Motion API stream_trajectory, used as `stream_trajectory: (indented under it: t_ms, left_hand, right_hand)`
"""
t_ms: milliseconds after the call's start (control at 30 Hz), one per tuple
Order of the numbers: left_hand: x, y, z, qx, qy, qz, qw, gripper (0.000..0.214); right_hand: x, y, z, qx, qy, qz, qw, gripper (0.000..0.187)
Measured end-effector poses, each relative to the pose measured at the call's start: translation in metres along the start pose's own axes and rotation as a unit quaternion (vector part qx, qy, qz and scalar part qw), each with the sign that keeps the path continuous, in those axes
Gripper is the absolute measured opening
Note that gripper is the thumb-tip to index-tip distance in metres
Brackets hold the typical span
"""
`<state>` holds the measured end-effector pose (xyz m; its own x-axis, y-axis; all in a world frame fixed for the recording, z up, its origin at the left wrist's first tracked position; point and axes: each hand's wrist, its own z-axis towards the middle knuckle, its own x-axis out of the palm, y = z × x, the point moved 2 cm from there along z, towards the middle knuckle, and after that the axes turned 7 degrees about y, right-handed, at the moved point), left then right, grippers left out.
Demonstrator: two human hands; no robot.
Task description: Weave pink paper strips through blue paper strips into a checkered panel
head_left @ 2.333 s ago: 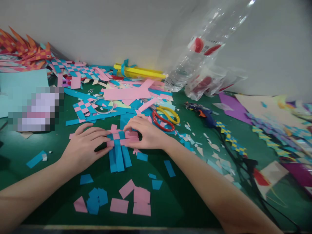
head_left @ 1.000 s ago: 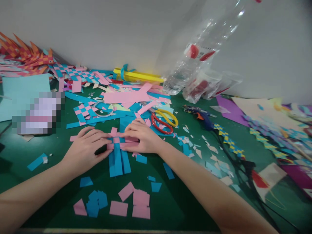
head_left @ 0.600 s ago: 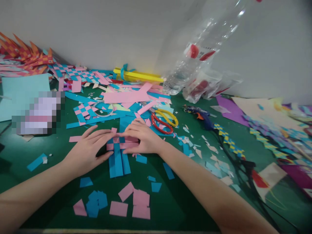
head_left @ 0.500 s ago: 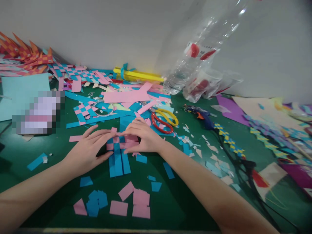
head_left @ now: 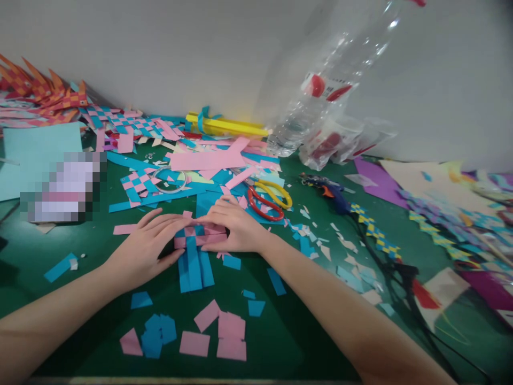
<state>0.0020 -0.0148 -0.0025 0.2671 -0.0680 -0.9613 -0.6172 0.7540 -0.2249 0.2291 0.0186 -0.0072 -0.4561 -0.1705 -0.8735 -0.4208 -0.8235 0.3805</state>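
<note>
The green desk [head_left: 288, 331] carries the woven paper [head_left: 199, 238] near its middle, just in front of me, between the scissors [head_left: 267, 199] and the loose cut squares [head_left: 232, 336]. It is thin paper, so I judge it very light, soft and easy to crease, and its strips can slip out if pulled by one end. It is better pressed flat at the crossing than taken by the free blue ends [head_left: 194, 271]. My left hand [head_left: 146, 247] lies open on its left side and my right hand [head_left: 236, 230] lies open on its right side, with the fingertips almost meeting. Since two seconds ago my left fingers have moved toward the right ones, which uncovered a pink strip end [head_left: 124, 229]. The weave has stayed in place.
</note>
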Motion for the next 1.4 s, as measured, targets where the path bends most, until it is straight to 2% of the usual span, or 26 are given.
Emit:
stream_trajectory:
  t_ms: [633, 767, 867, 1067, 1400]
  left_hand:
    - [0.001, -0.001, 0.002, 0.019, 0.004, -0.011, 1.0, 0.04]
    - [-0.001, -0.003, 0.002, 0.012, -0.002, 0.0, 1.0, 0.038]
    - [-0.003, -0.003, 0.001, -0.011, -0.027, 0.014, 0.999, 0.032]
    - [-0.008, -0.004, -0.001, -0.033, -0.075, 0.056, 0.995, 0.025]
    - [-0.009, -0.006, 0.002, -0.006, -0.061, 0.039, 0.997, 0.016]
  right_hand:
    - [0.003, 0.0, 0.0, -0.009, 0.026, -0.042, 0.999, 0.049]
    - [0.001, 0.0, -0.001, -0.005, 0.006, -0.014, 1.0, 0.051]
    - [0.0, 0.001, -0.001, 0.004, -0.02, 0.005, 1.0, 0.047]
    - [0.002, 0.0, -0.001, 0.019, -0.014, -0.004, 1.0, 0.039]
    - [0.003, 0.0, -0.001, -0.003, -0.027, -0.015, 1.0, 0.045]
